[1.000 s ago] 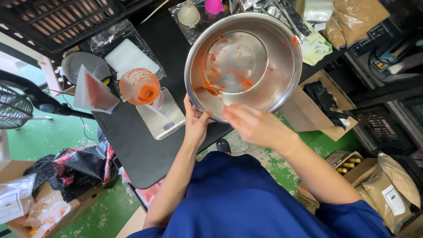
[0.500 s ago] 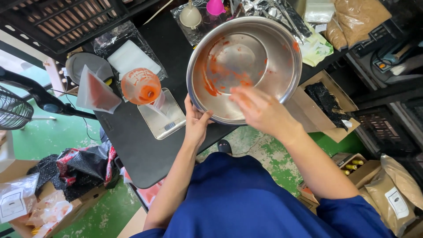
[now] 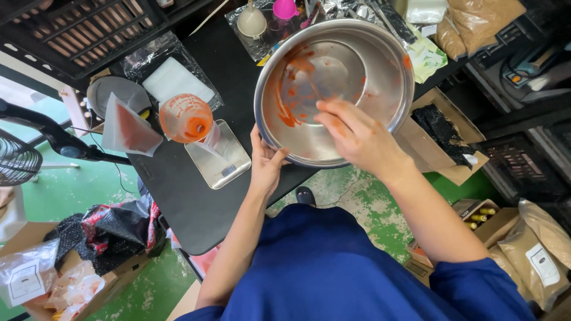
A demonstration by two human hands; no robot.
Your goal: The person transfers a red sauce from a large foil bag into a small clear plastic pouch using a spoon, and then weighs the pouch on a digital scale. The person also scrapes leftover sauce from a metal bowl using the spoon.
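Round polished steel bowl (image 3: 363, 65), orange-red paste smeared inside, tilted over the black table (image 3: 178, 202) edge. Left hand (image 3: 266, 163) clamped on its near rim; right hand (image 3: 357, 137) inside, fingers loosely curled, holding nothing.

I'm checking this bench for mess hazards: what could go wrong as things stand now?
The steel bowl is tilted, steadied only by the left hand at its rim near the table edge; it could slip toward the floor. The right hand has red paste on its fingers and may smear whatever it touches. The orange funnel sits in a bag on the small scale and might tip.
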